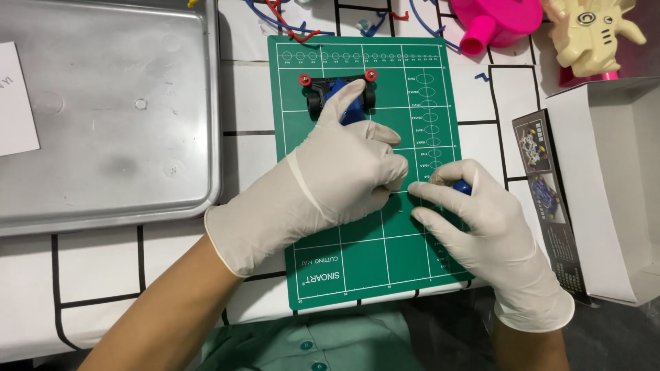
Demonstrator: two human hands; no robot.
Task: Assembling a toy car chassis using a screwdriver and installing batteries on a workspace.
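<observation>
My gloved left hand (330,172) lies curled over a small blue and black toy car (342,96) at twelve o'clock on the green cutting mat (364,261), index finger resting on it. At four o'clock, my gloved right hand (481,233) pinches a small blue-tipped tool (462,185). A metal tray (103,117) sits at nine o'clock

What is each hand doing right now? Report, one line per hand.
Left hand: closed on the small toy car on the green cutting mat.
Right hand: fingers pinching a small blue-tipped tool.
</observation>
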